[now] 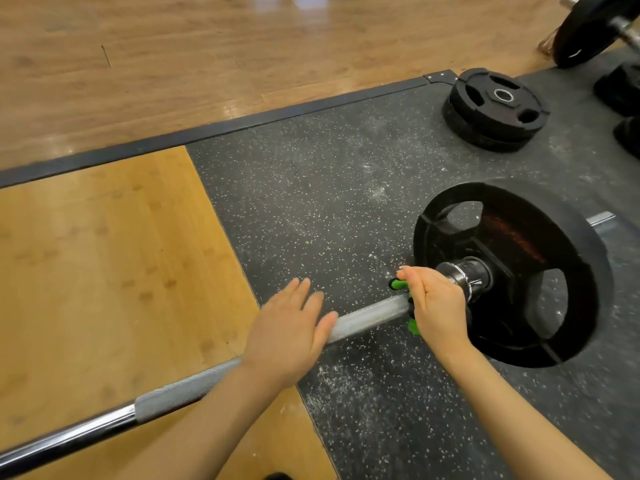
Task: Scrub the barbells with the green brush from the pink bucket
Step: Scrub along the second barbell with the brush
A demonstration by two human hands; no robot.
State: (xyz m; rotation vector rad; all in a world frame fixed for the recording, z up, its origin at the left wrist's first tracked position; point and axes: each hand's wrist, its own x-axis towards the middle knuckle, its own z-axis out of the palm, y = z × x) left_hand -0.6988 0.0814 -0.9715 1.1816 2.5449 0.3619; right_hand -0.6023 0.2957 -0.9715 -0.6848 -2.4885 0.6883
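A barbell bar (367, 315) runs from the lower left up to a black weight plate (519, 271) standing on the rubber mat. Its knurled grey part shows chalk. My right hand (438, 306) grips the green brush (398, 284) against the bar right beside the chrome collar (465, 275); only green bits of the brush show above and below my fingers. My left hand (289, 327) lies flat on the bar with straight fingers, a short way left of the brush. The pink bucket is out of view.
Two black plates (495, 105) lie stacked flat at the back right of the speckled mat (329, 209). Another loaded bar and plates (595, 26) stand at the top right. A wooden platform panel (104, 271) lies on the left, wood floor beyond.
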